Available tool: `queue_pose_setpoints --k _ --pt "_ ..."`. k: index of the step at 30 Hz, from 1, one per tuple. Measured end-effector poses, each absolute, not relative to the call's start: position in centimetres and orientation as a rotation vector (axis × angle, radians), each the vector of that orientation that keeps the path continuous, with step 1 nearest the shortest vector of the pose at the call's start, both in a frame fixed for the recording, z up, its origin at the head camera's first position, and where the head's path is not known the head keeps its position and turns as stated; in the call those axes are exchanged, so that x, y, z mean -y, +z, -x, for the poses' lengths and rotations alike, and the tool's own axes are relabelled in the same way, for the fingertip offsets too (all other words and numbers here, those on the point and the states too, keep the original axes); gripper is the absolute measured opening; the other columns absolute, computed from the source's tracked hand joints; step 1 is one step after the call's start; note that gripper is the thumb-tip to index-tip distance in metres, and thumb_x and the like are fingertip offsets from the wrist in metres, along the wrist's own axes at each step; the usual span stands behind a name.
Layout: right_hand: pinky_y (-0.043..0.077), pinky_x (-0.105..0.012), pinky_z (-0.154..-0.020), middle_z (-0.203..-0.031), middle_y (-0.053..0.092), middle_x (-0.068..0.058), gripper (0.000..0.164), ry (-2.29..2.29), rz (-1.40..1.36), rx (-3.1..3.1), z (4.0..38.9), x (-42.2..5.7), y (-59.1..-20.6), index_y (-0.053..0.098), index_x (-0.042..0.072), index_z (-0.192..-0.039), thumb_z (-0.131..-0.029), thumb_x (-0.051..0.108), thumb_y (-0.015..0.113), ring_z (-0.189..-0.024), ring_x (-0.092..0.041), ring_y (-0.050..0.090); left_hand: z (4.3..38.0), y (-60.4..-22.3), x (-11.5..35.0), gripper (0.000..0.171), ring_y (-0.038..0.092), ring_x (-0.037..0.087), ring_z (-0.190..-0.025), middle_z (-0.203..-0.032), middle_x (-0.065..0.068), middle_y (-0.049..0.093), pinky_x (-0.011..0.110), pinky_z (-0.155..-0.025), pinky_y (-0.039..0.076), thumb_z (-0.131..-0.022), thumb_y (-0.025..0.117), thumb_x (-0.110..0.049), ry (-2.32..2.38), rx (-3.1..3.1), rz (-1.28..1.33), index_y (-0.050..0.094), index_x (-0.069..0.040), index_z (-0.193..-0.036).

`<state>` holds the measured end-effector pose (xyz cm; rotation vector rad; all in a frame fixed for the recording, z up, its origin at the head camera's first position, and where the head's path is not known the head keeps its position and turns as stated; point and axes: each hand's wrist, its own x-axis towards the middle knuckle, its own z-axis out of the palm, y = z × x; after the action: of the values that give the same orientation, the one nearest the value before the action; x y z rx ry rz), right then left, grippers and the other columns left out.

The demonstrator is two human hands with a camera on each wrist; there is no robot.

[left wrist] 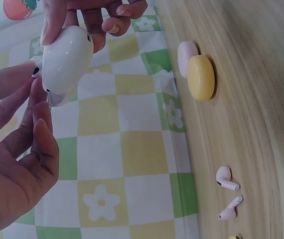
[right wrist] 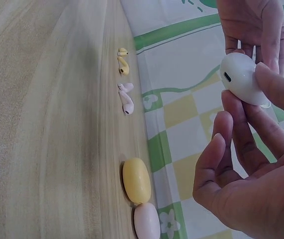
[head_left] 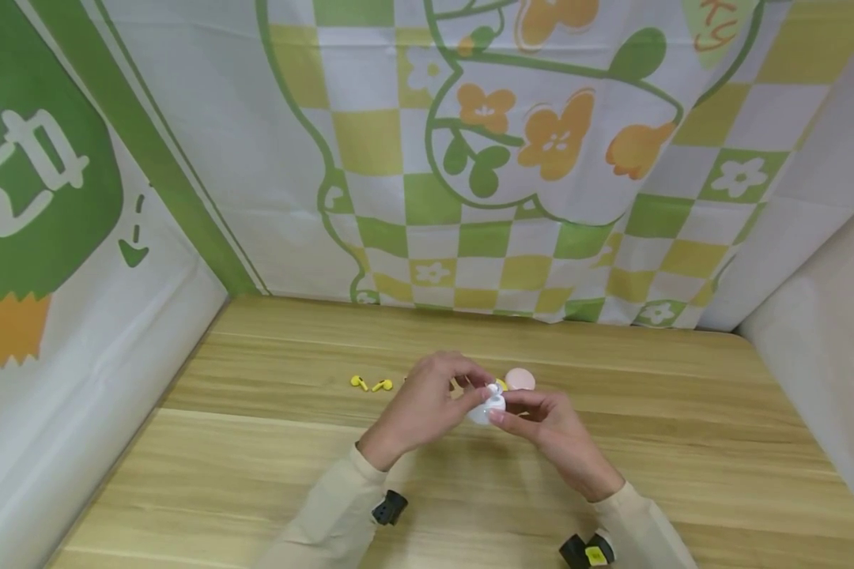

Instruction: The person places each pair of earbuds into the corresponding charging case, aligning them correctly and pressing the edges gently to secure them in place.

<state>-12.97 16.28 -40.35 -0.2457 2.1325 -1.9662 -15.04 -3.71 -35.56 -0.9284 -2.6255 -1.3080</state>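
In front of me my right hand (head_left: 558, 438) grips a white earbud charging case (right wrist: 241, 77) between thumb and fingertips, its lid up and a dark port slot on its underside. My left hand (head_left: 430, 399) pinches a white earbud (left wrist: 38, 63) between thumb and forefinger, right at the edge of the open case (left wrist: 68, 59). The case is held up off the table, tilted in both wrist views. From the right wrist view, the left hand (right wrist: 256, 30) appears behind the case and the earbud is hidden.
A pink case (head_left: 520, 378) and a yellow case (left wrist: 201, 78) lie side by side on the wooden table (head_left: 256, 450) beyond the hands. To the left are two yellow earbuds (head_left: 382, 386) and two pink earbuds (right wrist: 126, 102). A printed cloth (head_left: 370, 142) hangs behind the table.
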Motion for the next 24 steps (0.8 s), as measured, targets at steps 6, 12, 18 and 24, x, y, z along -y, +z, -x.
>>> queue_pose_setpoints --k 6,12,18,24 --pt "0.048 -0.035 -0.087 -0.109 0.065 -0.011 0.034 -1.970 0.254 -2.131 13.04 -16.26 -40.45 0.067 0.001 -0.109 -0.083 0.021 0.072 -0.101 -0.023 0.059 15.10 -35.72 3.63 0.010 0.054 0.009 -0.081 -0.090 -0.012 0.066 0.028 -0.076 0.041 -0.086 0.068 -0.022 -1.256 2.637 0.920 0.072 -0.017 -0.094" --pt "0.047 -0.037 -0.089 -0.110 0.065 -0.010 0.034 -1.972 0.203 -2.114 13.03 -16.25 -40.37 0.068 0.004 -0.108 -0.081 0.023 0.074 -0.102 -0.024 0.058 15.07 -35.74 3.53 0.007 0.053 0.009 -0.080 -0.086 -0.011 0.064 0.030 -0.077 0.040 -0.086 0.068 -0.020 -1.224 2.638 0.905 0.071 -0.017 -0.091" --pt "0.047 -0.038 -0.088 -0.112 0.063 -0.010 0.033 -1.952 0.232 -2.138 13.08 -16.24 -40.43 0.068 0.006 -0.108 -0.081 0.024 0.074 -0.103 -0.025 0.057 14.96 -35.62 3.43 0.006 0.053 0.011 -0.080 -0.085 -0.009 0.061 0.029 -0.075 0.041 -0.085 0.069 -0.018 -1.224 2.636 0.898 0.071 -0.015 -0.090" --pt "0.049 -0.037 -0.086 -0.111 0.064 -0.010 0.032 -1.960 0.275 -2.135 13.07 -16.17 -40.48 0.068 0.006 -0.109 -0.082 0.022 0.073 -0.101 -0.024 0.060 15.05 -35.62 3.47 0.007 0.054 0.012 -0.081 -0.085 -0.009 0.060 0.029 -0.074 0.042 -0.086 0.068 -0.020 -1.246 2.632 0.898 0.071 -0.016 -0.091"
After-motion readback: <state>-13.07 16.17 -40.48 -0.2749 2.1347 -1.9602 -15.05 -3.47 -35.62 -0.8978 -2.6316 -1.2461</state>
